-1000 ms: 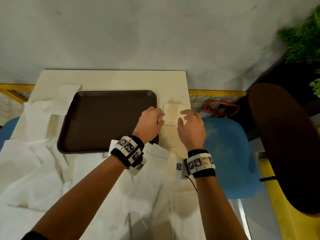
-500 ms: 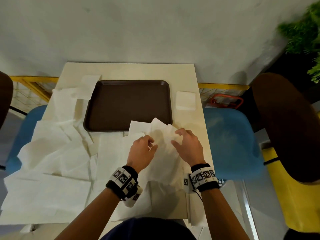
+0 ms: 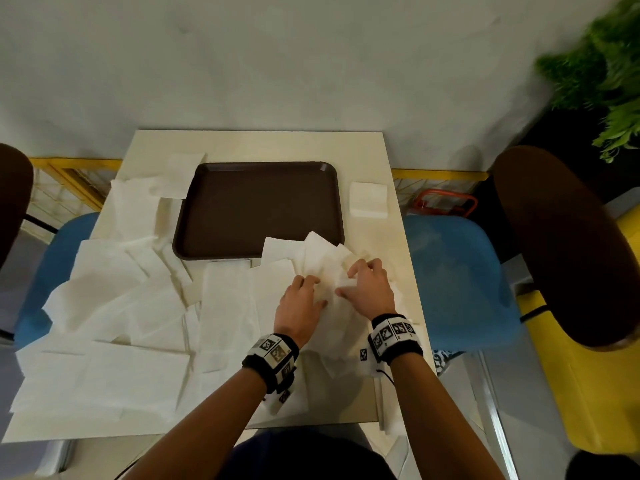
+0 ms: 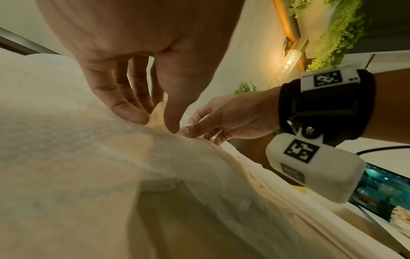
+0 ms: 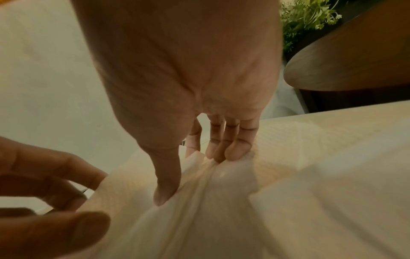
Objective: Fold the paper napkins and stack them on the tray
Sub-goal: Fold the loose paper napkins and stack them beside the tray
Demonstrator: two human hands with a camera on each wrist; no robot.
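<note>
Napkin [image 3: 322,268], white and rumpled, bunched between both hands near the right front corner of the tray [image 3: 256,209], its far corners lapping over the tray's near rim. Left hand [image 3: 300,306] pinching a raised ridge of the sheet, thumb against fingertips, seen close in the left wrist view [image 4: 142,98]. Right hand [image 3: 370,289] just beside it, thumb and curled fingers gathering the same sheet into creases, as the right wrist view shows [image 5: 190,122]; thumb tips of the two hands nearly touching. Both grips narrow, closed on paper.

Left of the grip, loose unfolded napkins [image 3: 114,306] spread in overlapping layers across the table [image 3: 259,143], some lying beside the tray's left edge. Beyond the grip, dark brown tray bare inside apart from those overlapping corners. Beyond and to the right of the grip, folded napkin [image 3: 367,204], a small square, flat on the table just beside the tray's right edge. Further right, off the table, blue chair seat [image 3: 457,271]; another blue seat far to the left. Green plant [image 3: 602,71] far to the right, beyond the grip.
</note>
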